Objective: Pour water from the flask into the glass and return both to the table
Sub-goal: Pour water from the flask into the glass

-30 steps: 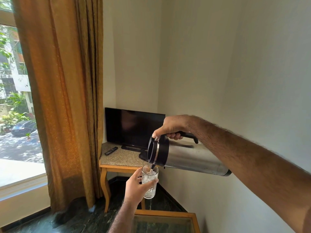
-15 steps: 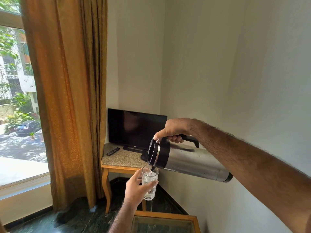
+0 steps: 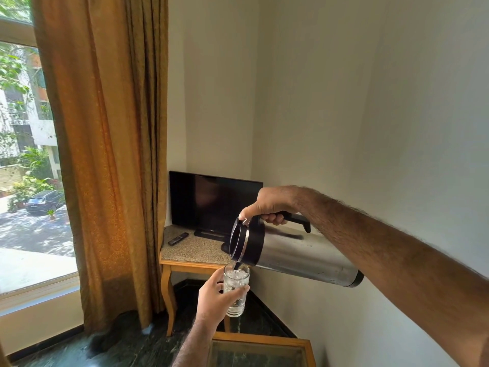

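Steel-bodied flask with a black collar (image 3: 296,256), gripped by its handle in the right hand (image 3: 270,206), tips water into a nearly full clear glass (image 3: 236,292) clasped by the left hand (image 3: 211,300) at lower centre; righting the flask likely comes next, then setting both on the wood-framed glass-topped bench (image 3: 264,340).

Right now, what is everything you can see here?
flask: one, steel with black top, tipped over the glass.
glass: one, clear, nearly full, held under the spout.
television: one, black, on the corner table.
remote: one, black, left of the television.
corner table: one, wooden, speckled top.
glass-topped table: one, wood-framed, bottom edge.
curtain: one, golden-brown, beside the window.
window: one, left; street outside.
left hand: holds the glass.
right hand: grips the flask handle.
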